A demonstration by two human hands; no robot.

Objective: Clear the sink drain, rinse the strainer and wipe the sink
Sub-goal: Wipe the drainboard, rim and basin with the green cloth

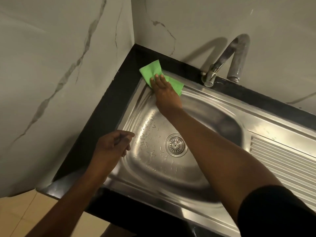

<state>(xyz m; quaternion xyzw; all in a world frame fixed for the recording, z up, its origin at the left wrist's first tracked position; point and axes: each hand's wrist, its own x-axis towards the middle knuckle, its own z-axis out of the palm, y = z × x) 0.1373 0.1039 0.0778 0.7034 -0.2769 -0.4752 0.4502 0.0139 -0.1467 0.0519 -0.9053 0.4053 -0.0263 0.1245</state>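
Dim light, glare streaks on the sink (213, 103), tap (238, 59) shadow on the wall (205, 17), edges bowed

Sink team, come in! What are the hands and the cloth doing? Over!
Right hand flat, pressing green cloth on far sink corner. Left hand loosely curled, empty, over left rim. Strainer in place; drops inside. Nothing blocking.

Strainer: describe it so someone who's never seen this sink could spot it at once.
The steel sink fills the corner of a black counter. At the bottom of its bowl sits the strainer. It is the only round, slotted metal disc, with water drops around it.
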